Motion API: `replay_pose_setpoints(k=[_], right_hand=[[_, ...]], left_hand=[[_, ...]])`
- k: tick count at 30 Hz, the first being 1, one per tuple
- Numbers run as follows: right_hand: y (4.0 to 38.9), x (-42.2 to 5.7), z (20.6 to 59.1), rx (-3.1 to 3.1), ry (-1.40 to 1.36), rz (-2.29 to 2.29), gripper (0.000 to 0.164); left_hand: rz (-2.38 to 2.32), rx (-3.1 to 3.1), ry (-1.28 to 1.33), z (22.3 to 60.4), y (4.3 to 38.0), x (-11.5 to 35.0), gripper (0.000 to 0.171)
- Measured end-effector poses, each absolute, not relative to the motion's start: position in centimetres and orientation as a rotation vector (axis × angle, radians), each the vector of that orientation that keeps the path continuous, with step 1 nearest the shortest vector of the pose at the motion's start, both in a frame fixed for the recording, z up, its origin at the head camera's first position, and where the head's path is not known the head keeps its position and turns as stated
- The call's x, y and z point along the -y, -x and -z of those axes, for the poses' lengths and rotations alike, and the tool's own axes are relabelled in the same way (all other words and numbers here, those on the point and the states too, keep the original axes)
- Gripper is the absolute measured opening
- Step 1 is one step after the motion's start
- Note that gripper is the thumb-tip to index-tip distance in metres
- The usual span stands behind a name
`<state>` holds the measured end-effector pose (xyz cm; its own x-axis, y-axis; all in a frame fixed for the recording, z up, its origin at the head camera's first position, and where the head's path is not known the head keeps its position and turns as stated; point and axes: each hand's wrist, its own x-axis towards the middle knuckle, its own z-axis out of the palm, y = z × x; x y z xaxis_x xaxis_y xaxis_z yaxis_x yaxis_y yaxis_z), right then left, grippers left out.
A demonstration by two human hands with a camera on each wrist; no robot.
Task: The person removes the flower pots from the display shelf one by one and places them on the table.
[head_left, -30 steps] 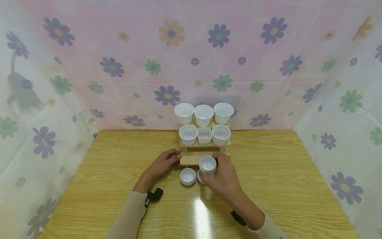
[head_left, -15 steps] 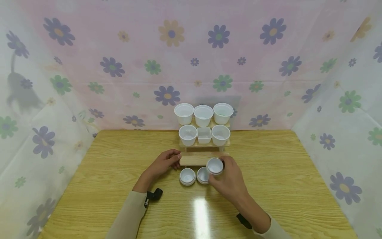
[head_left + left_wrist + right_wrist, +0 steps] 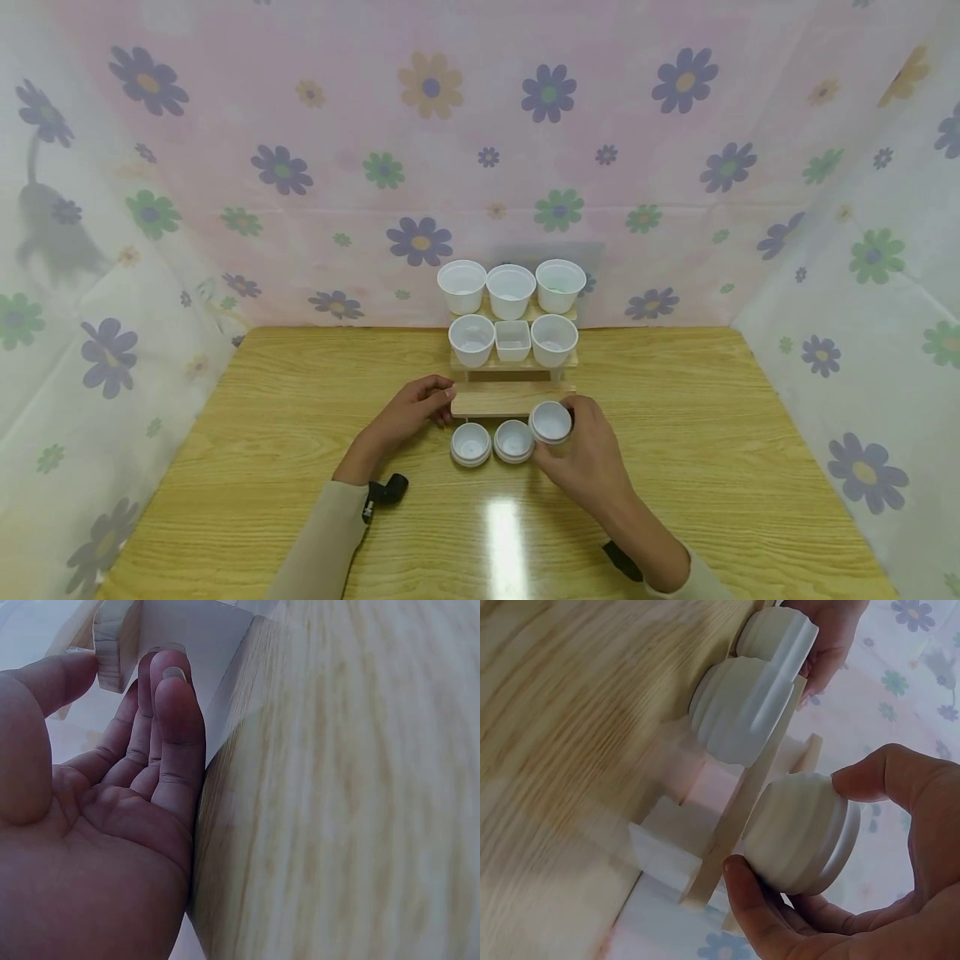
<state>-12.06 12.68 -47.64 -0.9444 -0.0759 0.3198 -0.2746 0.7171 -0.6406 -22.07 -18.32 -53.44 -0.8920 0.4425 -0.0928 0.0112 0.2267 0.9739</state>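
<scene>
Between thumb and fingers, my right hand (image 3: 588, 458) grips a small white ribbed pot (image 3: 551, 422), its mouth facing up. In the right wrist view that pot (image 3: 799, 832) is off the table, close to the front end of a wooden shelf board. Two similar pots, a left one (image 3: 471, 444) and a middle one (image 3: 513, 441), stand on the table before the lowest step (image 3: 495, 400) of a wooden stand. My left hand (image 3: 412, 408) lies at the stand's left side. Its thumb touches the end of the board (image 3: 116, 649), and its fingers are extended, holding nothing.
On the stand's middle step sit two round white cups (image 3: 472, 340) with a square white cup (image 3: 513, 341) between them. Three larger white cups (image 3: 462, 286) fill the top step. A flowered cloth (image 3: 330, 208) hangs behind the wood-grain table (image 3: 315, 367).
My right hand has carried the small pot rightward and slightly toward me, from over the middle pot to its right side. My left hand has stayed at the board's end.
</scene>
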Motion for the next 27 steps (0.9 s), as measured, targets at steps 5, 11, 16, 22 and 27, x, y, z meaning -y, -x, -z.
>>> replay_pose_setpoints(k=[5, 11, 16, 22, 27], right_hand=[[11.95, -13.01, 47.90, 2.682, -0.252, -1.076, 0.058], [11.93, -13.26, 48.23, 2.698, -0.244, -1.081, 0.058], [12.00, -13.38, 48.38, 2.715, -0.234, -1.079, 0.056], [12.12, -13.50, 48.34, 2.753, -0.222, -1.104, 0.054], [12.18, -13.57, 48.40, 2.796, -0.225, -1.097, 0.050]], left_hand=[[-1.709, -2.158, -0.426, 53.55, 22.06, 18.30, 0.038], [-1.707, -2.156, -0.426, 53.49, 21.94, 18.17, 0.037], [-1.710, -2.156, -0.429, 53.34, 21.86, 18.11, 0.036], [-1.712, -2.156, -0.431, 53.31, 21.90, 18.14, 0.037], [-1.719, -2.151, -0.429, 53.43, 22.00, 18.27, 0.038]])
